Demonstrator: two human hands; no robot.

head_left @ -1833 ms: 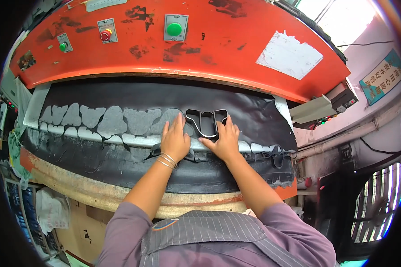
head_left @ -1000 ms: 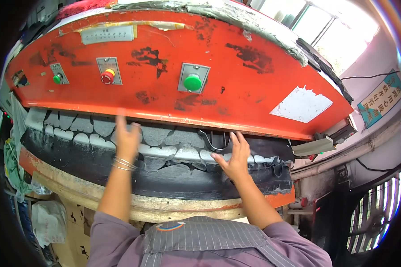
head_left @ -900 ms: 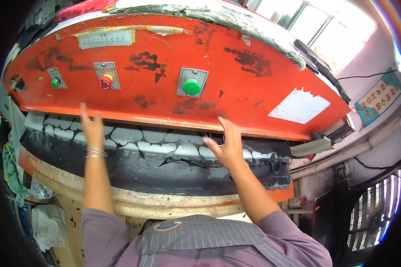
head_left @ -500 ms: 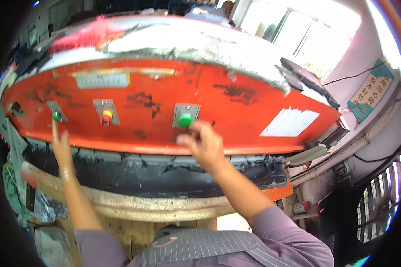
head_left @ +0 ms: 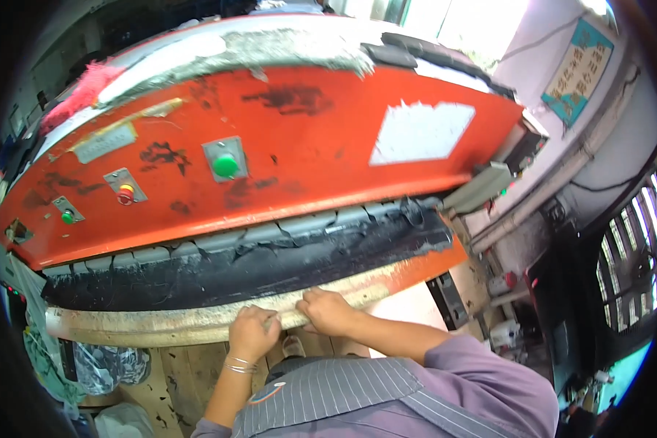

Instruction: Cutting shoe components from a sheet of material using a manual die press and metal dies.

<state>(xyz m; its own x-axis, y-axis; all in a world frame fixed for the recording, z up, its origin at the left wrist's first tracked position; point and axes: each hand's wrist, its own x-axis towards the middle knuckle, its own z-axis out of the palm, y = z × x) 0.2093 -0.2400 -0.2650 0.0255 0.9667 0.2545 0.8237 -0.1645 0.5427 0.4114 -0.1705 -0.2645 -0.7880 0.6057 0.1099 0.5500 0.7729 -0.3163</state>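
Observation:
Both hands are close together at the pale, worn front edge (head_left: 190, 325) of an orange machine (head_left: 299, 157). My left hand (head_left: 254, 332), with bracelets at its wrist, has its fingers curled over that edge. Just to its right, my right hand (head_left: 328, 312) also bends its fingers over the edge. Beyond them a black sheet (head_left: 197, 266) with a ragged far border lies along the machine's bed. On the orange front sit a large green button (head_left: 225, 166), a red and yellow button (head_left: 125, 193) and a small green button (head_left: 68, 216).
Plastic bags (head_left: 109, 369) are at the lower left, beside wooden boards (head_left: 186, 376). Black slabs (head_left: 431, 55) and a pink fluffy piece (head_left: 84, 87) rest on top of the machine. A dark fan with a slatted guard (head_left: 628, 248) stands at the right.
Both hands have left the button panel, the left from the small green button and the right from beside the large one, and come down to the front edge. My view has turned.

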